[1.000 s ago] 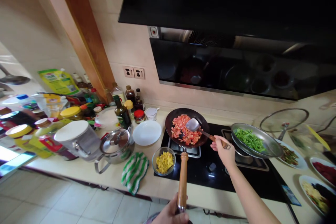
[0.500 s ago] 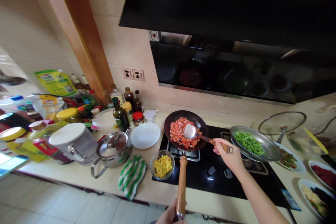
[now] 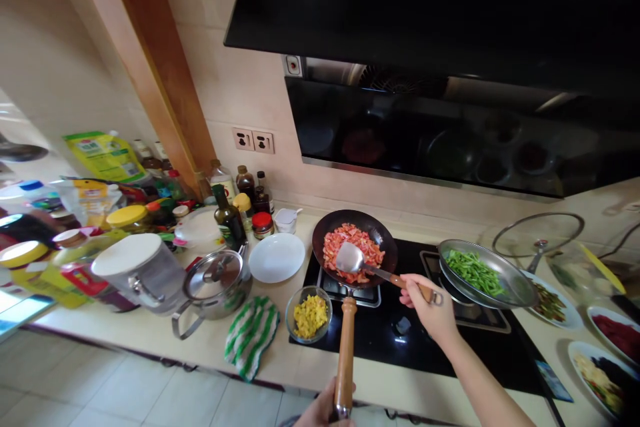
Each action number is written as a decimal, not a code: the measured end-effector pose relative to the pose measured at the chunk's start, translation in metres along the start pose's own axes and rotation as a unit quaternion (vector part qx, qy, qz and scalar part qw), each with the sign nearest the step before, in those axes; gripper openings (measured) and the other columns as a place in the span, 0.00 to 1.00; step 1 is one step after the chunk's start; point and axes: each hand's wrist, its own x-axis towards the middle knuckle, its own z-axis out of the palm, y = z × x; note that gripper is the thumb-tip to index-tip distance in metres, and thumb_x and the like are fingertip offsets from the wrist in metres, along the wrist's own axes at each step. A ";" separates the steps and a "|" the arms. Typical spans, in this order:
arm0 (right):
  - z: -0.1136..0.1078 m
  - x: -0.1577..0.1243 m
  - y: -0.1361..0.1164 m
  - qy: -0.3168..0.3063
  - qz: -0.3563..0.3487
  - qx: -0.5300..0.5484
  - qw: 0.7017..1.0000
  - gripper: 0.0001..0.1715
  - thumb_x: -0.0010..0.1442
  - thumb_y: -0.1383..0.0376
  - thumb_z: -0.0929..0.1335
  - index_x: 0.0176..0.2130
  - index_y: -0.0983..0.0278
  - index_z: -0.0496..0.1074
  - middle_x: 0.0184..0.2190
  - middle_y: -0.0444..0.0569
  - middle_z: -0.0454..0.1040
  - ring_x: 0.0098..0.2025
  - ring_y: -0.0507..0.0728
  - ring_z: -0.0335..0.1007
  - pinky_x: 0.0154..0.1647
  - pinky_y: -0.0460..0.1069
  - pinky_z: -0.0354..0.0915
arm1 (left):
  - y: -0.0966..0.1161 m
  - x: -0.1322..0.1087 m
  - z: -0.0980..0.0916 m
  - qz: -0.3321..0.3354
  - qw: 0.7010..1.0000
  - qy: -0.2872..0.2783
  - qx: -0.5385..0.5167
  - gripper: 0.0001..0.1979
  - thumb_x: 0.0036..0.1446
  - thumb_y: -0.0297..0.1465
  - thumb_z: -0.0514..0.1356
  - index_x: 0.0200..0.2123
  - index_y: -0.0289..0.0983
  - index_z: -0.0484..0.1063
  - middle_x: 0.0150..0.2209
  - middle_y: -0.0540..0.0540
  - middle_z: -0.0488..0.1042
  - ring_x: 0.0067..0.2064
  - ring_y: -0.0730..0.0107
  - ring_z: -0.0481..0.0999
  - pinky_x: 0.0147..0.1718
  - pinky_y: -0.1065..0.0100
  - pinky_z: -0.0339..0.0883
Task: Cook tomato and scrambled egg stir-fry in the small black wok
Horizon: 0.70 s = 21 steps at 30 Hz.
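Note:
A dark wok (image 3: 385,241) with chopped red tomato pieces (image 3: 357,248) sits on the left burner of a black gas stove (image 3: 415,340). My left hand (image 3: 325,412) is closed round the end of the wok's long wooden handle (image 3: 345,350) at the bottom edge. My right hand (image 3: 427,303) grips the wooden end of a metal spatula (image 3: 350,257). The spatula's blade rests over the near side of the tomato.
A glass bowl of yellow scrambled egg (image 3: 310,315), a striped cloth (image 3: 250,333), a white plate (image 3: 277,257), a lidded steel pot (image 3: 215,287) and many bottles stand to the left. A steel pan of green beans (image 3: 475,272), a glass lid (image 3: 537,233) and plates of food are on the right.
The spatula blade has slid left and toward me across the tomato. My right hand has moved slightly down with it. The left hand has kept its hold on the wok handle.

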 end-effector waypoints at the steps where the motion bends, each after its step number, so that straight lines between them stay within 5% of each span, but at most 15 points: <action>1: 0.005 0.002 0.006 0.007 -0.001 0.007 1.000 0.27 0.53 0.47 0.69 0.39 0.68 0.77 0.25 0.53 0.79 0.25 0.59 0.78 0.27 0.51 0.76 | 0.006 0.002 0.000 0.005 1.000 0.006 -0.001 0.18 0.61 0.39 0.59 0.51 0.38 0.69 0.49 0.44 0.72 0.45 0.62 0.75 0.42 0.58 0.72; 7: 0.016 0.016 0.032 0.090 -0.046 0.009 0.995 0.26 0.56 0.49 0.68 0.40 0.68 0.77 0.31 0.56 0.80 0.29 0.60 0.79 0.30 0.50 0.76 | 0.056 0.038 -0.007 0.042 0.998 0.039 -0.007 0.16 0.63 0.38 0.57 0.51 0.37 0.70 0.52 0.44 0.71 0.50 0.57 0.73 0.46 0.55 0.71; 10: 0.009 0.010 0.036 0.095 -0.068 -0.012 0.993 0.23 0.57 0.50 0.68 0.39 0.67 0.77 0.34 0.56 0.80 0.29 0.59 0.79 0.30 0.49 0.76 | 0.064 0.045 -0.009 0.051 0.998 0.046 -0.007 0.16 0.63 0.38 0.56 0.51 0.37 0.70 0.52 0.45 0.71 0.50 0.56 0.73 0.47 0.55 0.71; 16: -0.012 -0.017 0.034 0.076 -0.091 -0.044 0.992 0.18 0.58 0.53 0.69 0.38 0.64 0.78 0.31 0.53 0.81 0.28 0.58 0.79 0.29 0.47 0.76 | 0.029 0.011 -0.005 0.029 0.999 0.026 0.010 0.16 0.61 0.37 0.59 0.51 0.38 0.69 0.52 0.43 0.71 0.49 0.60 0.74 0.46 0.56 0.72; 21: -0.007 -0.031 0.030 0.034 -0.121 -0.030 0.992 0.16 0.59 0.56 0.68 0.39 0.64 0.78 0.35 0.54 0.81 0.30 0.59 0.80 0.31 0.49 0.77 | -0.002 -0.006 -0.003 0.006 0.999 -0.005 0.037 0.19 0.60 0.36 0.60 0.54 0.38 0.68 0.50 0.44 0.72 0.47 0.59 0.75 0.45 0.55 0.72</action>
